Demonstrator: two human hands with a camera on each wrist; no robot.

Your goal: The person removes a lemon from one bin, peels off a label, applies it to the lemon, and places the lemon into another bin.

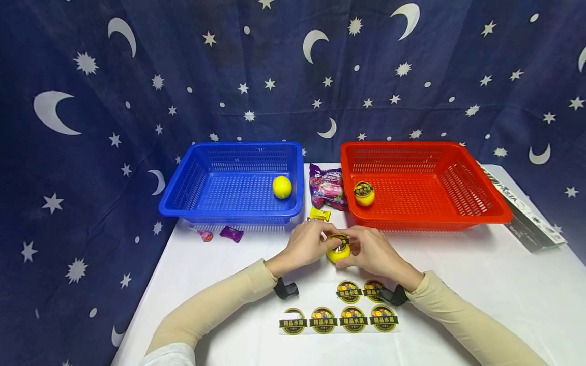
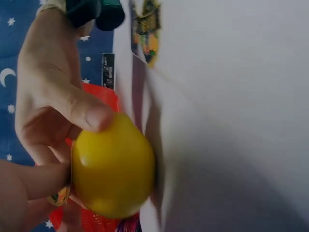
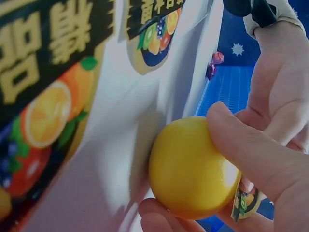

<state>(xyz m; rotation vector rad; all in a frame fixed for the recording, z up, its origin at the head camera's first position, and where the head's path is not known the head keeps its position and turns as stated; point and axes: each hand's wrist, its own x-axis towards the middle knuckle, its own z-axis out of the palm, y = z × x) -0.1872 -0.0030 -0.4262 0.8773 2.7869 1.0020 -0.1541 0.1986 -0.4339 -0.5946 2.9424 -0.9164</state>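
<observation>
My right hand (image 1: pixel 377 254) grips a yellow lemon (image 3: pixel 190 166) just above the white table, thumb on one side and fingers on the other. A round black-and-gold fruit sticker (image 3: pixel 245 202) lies against the lemon, its edge standing off the peel in the right wrist view. My left hand (image 1: pixel 309 244) holds that sticker between thumb and fingers and presses it against the lemon. In front of the hands, a sheet of similar stickers (image 1: pixel 323 320) lies on the table. A lemon with a sticker (image 1: pixel 364 194) sits in the red basket, and a plain lemon (image 1: pixel 282 187) in the blue basket.
The blue basket (image 1: pixel 231 219) stands back left and the red basket (image 1: pixel 426 223) back right. Between them lie a purple candy bag (image 1: pixel 327 185) and a yellow wrapper (image 1: pixel 320 214). A lollipop (image 1: pixel 206 236) and purple candy (image 1: pixel 231 234) lie front of blue; a black-and-white box (image 1: pixel 526 218) sits right.
</observation>
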